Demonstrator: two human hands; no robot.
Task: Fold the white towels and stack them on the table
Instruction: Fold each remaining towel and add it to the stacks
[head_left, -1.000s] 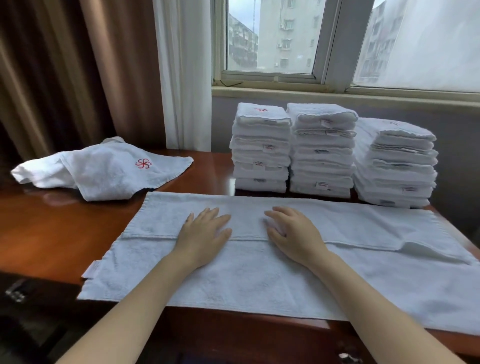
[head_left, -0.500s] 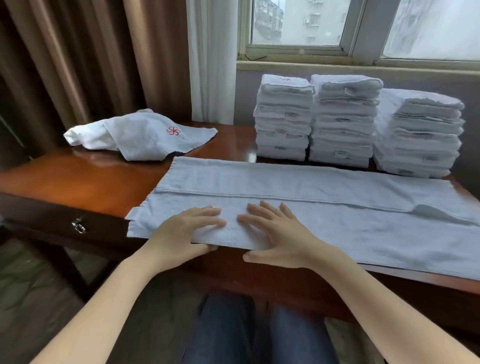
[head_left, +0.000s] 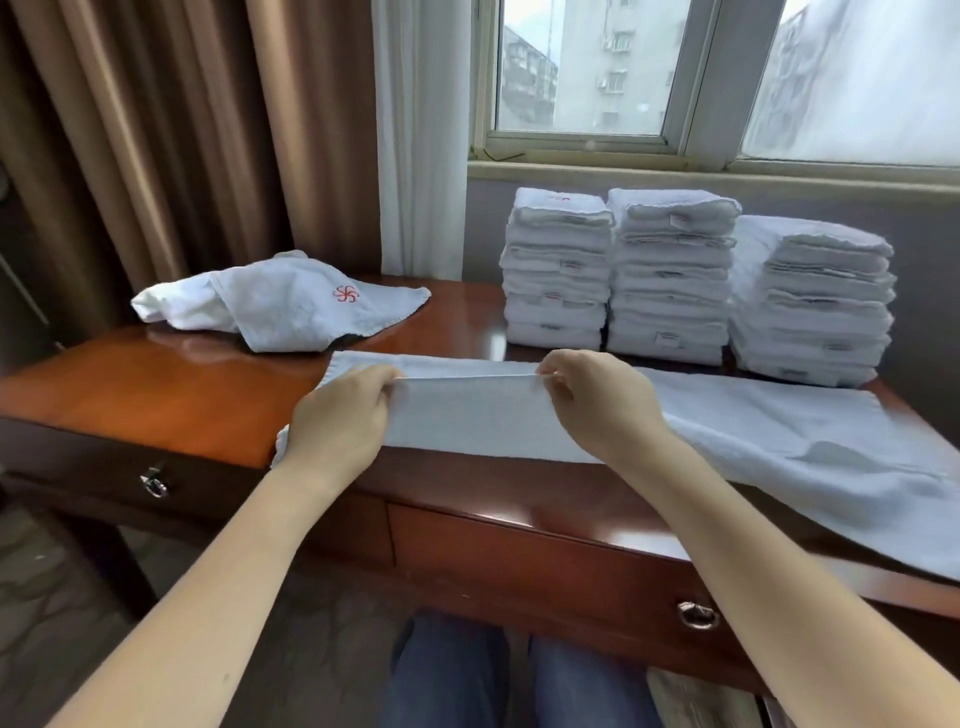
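A long white towel (head_left: 753, 431) lies spread along the front of the wooden table (head_left: 171, 400). Its near edge is lifted and pulled taut between my two hands. My left hand (head_left: 340, 421) pinches that edge near the towel's left end. My right hand (head_left: 597, 400) pinches the same edge a little to the right, knuckles up. The towel's right part still lies flat and hangs over the table's front edge. Three stacks of folded white towels (head_left: 670, 275) stand at the back under the window.
A loose white towel with a red pinwheel logo (head_left: 291, 301) lies crumpled at the table's back left. Brown curtains hang behind it. Drawers with ring pulls (head_left: 696, 616) face me, and my knees in jeans show below the table.
My hands were pressing flat on the towel and slid toward its near edge. Now both pinch that edge and have raised it off the table, carrying it away from me.
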